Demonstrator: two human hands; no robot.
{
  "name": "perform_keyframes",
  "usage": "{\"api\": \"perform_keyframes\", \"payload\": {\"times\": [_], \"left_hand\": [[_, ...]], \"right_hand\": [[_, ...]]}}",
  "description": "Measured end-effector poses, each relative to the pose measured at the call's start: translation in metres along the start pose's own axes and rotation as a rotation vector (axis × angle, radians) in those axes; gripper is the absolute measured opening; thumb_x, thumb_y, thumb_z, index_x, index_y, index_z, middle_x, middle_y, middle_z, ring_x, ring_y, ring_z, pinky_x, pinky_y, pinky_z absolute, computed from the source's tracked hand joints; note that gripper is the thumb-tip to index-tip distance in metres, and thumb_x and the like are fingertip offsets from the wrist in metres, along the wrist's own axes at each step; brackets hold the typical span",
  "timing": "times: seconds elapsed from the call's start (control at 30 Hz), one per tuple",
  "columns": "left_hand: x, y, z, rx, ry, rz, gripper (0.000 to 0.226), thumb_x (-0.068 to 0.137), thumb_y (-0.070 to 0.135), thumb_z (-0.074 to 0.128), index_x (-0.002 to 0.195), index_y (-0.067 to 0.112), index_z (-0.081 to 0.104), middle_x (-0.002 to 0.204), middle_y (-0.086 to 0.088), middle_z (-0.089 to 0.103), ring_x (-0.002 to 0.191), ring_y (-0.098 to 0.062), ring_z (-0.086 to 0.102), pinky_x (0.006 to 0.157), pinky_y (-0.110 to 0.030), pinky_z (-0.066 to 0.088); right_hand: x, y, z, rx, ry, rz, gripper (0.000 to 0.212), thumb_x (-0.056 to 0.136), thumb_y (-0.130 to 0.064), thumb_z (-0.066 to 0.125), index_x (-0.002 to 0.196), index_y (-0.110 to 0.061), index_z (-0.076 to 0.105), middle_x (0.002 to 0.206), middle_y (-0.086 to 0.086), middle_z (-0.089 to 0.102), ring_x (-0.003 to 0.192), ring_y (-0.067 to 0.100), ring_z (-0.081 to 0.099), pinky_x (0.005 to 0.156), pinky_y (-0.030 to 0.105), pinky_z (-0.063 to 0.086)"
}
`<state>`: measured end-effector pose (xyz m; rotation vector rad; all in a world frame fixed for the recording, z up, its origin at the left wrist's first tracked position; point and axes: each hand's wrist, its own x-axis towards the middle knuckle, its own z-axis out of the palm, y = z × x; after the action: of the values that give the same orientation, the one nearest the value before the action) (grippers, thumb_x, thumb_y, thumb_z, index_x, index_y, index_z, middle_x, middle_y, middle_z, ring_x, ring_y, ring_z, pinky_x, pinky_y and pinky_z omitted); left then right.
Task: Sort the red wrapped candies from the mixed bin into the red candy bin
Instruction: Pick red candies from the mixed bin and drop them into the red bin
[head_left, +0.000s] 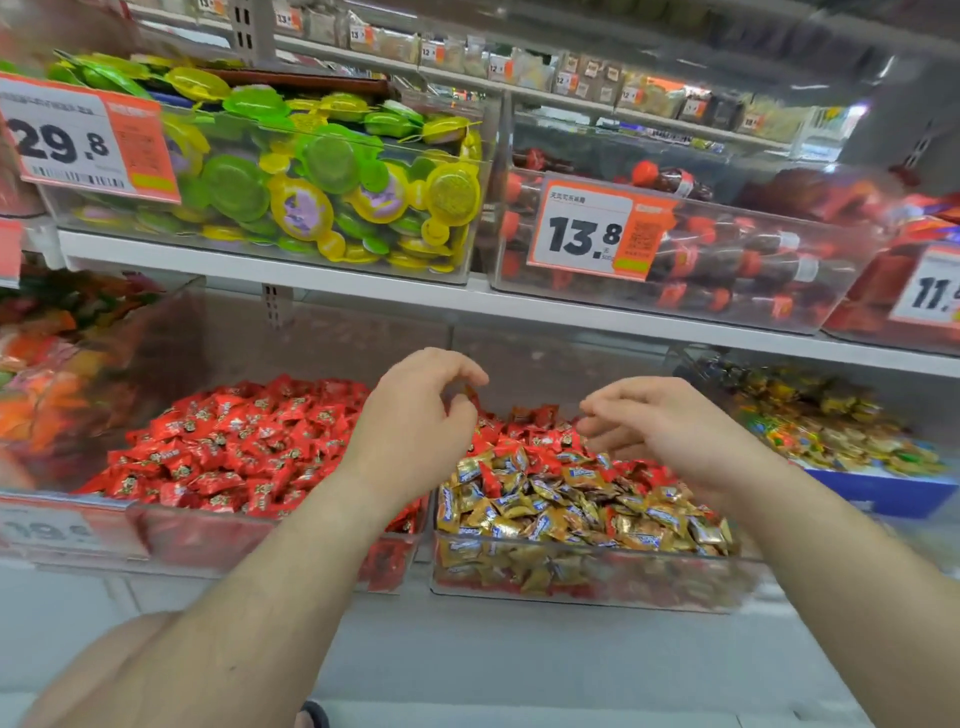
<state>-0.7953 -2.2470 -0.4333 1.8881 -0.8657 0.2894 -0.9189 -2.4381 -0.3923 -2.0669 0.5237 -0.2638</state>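
From the head camera, two clear bins sit side by side on the lower shelf in the middle of the frame. The red candy bin (156, 525), lower left of centre, is heaped with red wrapped candies (234, 447), too many to count. The mixed bin (571, 577), lower centre-right, holds a heap of gold wrapped candies (561, 499) toward the front and red ones (540, 441) toward the back and among them; again the number cannot be counted.

Two bare hands reach in from the bottom of the frame. The left hand (421, 415) hangs at frame centre, above the seam between the two bins, its fingers curled in toward the thumb. A small dark reddish scrap shows at its fingertips (467, 395), but blur hides whether this grip pinches a candy or is closed on nothing; I cannot tell. The right hand (660, 421), right of centre, hovers over the back of the mixed bin with fingers loosely bent and spread, its grip released and holding nothing visible.

On the upper shelf stand two more clear bins: one of green and yellow round packs (322, 176) at upper left, one of cola-bottle shaped sweets (737, 254) at upper right. Three large price tags read clearly enough: 29.8 (88, 140), 13.8 (592, 228), and a cut-off one (930, 291) at the right edge.
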Motion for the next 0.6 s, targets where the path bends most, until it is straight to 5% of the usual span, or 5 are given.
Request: {"api": "perform_keyframes", "payload": {"times": [0.13,0.23,0.43,0.53,0.6], "left_hand": [[0.003,0.013,0.026,-0.005,-0.091,0.068,0.032,0.086,-0.001,0.05,0.097,0.023,0.068,0.092,0.024,0.056,0.087,0.0,0.055,0.082,-0.018,0.042],[0.005,0.017,0.042,-0.035,-0.144,0.053,0.043,0.081,-0.008,0.043,0.092,0.024,0.069,0.093,0.017,0.062,0.089,-0.002,0.058,0.083,-0.019,0.045],[0.014,0.015,0.046,-0.056,-0.121,0.001,0.052,0.073,-0.014,0.039,0.079,0.031,0.065,0.08,0.02,0.062,0.082,0.004,0.059,0.073,-0.01,0.044],[0.017,0.01,0.041,-0.034,-0.118,-0.011,0.051,0.075,-0.014,0.039,0.08,0.031,0.064,0.082,0.019,0.063,0.084,-0.003,0.062,0.072,-0.013,0.046],[0.018,0.007,0.039,-0.02,-0.132,-0.021,0.051,0.075,-0.013,0.04,0.078,0.031,0.064,0.079,0.019,0.063,0.083,-0.004,0.063,0.071,-0.018,0.048]], "right_hand": [[-0.008,0.013,-0.006,-0.213,-0.219,0.069,0.043,0.104,-0.039,0.039,0.098,-0.011,0.071,0.091,0.012,0.075,0.077,0.021,0.067,0.072,0.025,0.051],[-0.004,0.016,0.017,-0.371,-0.451,0.101,0.062,0.103,-0.052,0.026,0.099,-0.013,0.074,0.095,0.007,0.074,0.077,0.017,0.062,0.086,0.039,0.05],[0.03,0.007,0.049,-0.502,-0.721,0.319,0.045,0.102,-0.047,0.029,0.118,-0.024,0.064,0.109,0.002,0.063,0.083,0.02,0.051,0.07,0.032,0.041],[0.051,0.009,0.05,-0.634,-0.763,0.338,0.051,0.104,-0.05,0.025,0.14,-0.025,0.05,0.142,-0.001,0.053,0.12,0.025,0.053,0.105,0.04,0.04],[0.062,0.015,0.046,-0.667,-0.755,0.385,0.059,0.103,-0.054,0.022,0.141,-0.02,0.051,0.153,0.008,0.041,0.131,0.032,0.046,0.102,0.039,0.041]]}}
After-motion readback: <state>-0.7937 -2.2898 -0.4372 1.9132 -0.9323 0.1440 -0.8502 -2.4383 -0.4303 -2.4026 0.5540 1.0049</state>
